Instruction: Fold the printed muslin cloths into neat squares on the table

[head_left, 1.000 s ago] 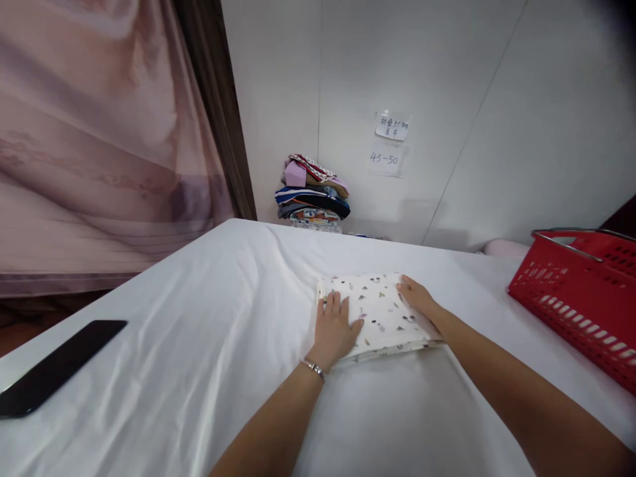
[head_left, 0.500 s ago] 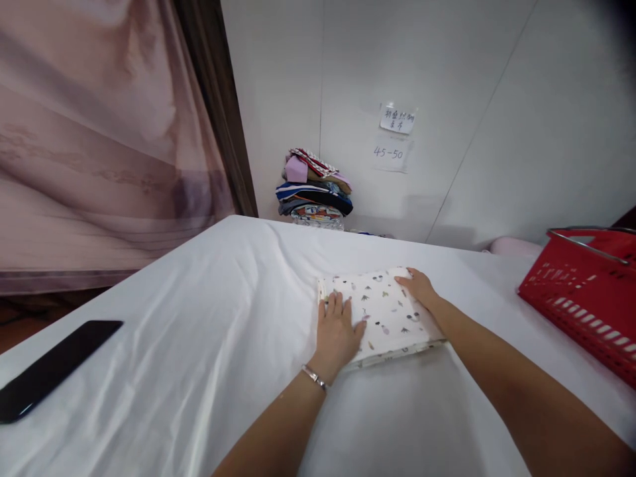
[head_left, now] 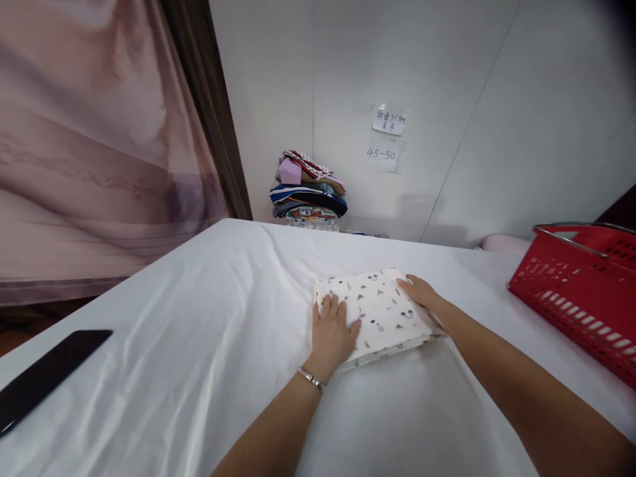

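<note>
A folded white cloth [head_left: 380, 311] with small scattered prints lies on the white-covered table. Its layers show along the front edge. My left hand [head_left: 332, 331] rests flat on the cloth's left part, palm down with the fingers spread; a silver bracelet circles that wrist. At the cloth's right edge is my right hand [head_left: 420, 291], its thumb on the top layer and its other fingers closed over the side. Those fingertips are partly hidden.
A red plastic basket [head_left: 576, 285] with a metal handle stands at the right. A dark flat phone-like object [head_left: 52, 374] lies at the left. Behind the table rises a stack of folded fabrics [head_left: 309, 192]. A pink curtain [head_left: 99, 152] hangs at the left; paper notes [head_left: 385, 139] are on the wall.
My right hand has slid slightly toward me along the cloth's right edge, baring its far corner. My left hand stays flat on the cloth. The whole view has shifted a little.
</note>
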`<state>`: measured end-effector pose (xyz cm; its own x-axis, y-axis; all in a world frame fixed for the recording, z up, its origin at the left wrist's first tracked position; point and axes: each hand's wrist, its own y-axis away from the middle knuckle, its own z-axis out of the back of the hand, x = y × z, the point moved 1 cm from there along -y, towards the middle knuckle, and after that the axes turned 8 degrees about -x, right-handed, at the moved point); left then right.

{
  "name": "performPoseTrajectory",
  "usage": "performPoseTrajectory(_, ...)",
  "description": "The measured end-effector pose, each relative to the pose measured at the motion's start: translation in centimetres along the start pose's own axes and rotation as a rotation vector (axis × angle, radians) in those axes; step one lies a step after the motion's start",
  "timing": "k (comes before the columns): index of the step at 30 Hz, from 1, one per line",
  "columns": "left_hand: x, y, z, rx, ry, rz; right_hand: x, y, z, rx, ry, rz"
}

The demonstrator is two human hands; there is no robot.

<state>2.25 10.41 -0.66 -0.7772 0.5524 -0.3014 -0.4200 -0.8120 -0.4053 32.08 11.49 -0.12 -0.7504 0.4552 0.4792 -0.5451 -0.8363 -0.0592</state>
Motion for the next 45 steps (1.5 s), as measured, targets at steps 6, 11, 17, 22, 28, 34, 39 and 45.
performPoseTrajectory(6,0.0,-0.2,0.0,0.023,-0.024,0.005,-2.0,5.1,2.6,0.123,-0.116,-0.118)
performPoseTrajectory(11,0.0,-0.2,0.0,-0.005,-0.058,-0.021,-3.5,9.2,3.7,0.314,-0.497,-0.258)
performPoseTrajectory(17,0.0,-0.3,0.0,-0.018,-0.087,-0.04,-4.5,11.0,3.8,0.33,-0.916,-0.437)
performPoseTrajectory(22,0.2,-0.5,0.6,0.015,-0.078,-0.048,-4.5,11.9,3.9,0.283,-1.13,-0.462)
performPoseTrajectory(28,-3.3,-1.8,2.5,0.052,-0.05,-0.131,-4.7,12.4,3.3,0.126,-1.229,-0.465)
performPoseTrajectory(34,-11.9,-2.1,1.1,0.069,0.156,-0.454,-5.4,12.6,2.5,0.069,-1.286,-0.366)
performPoseTrajectory(39,-15.1,-2.3,-1.7,0.165,0.209,-0.464,-6.5,12.7,2.7,0.187,-1.382,-0.213)
performPoseTrajectory(45,-15.3,-3.2,-2.6,0.208,0.134,-0.315,-6.6,12.5,3.1,0.274,-1.371,-0.165)
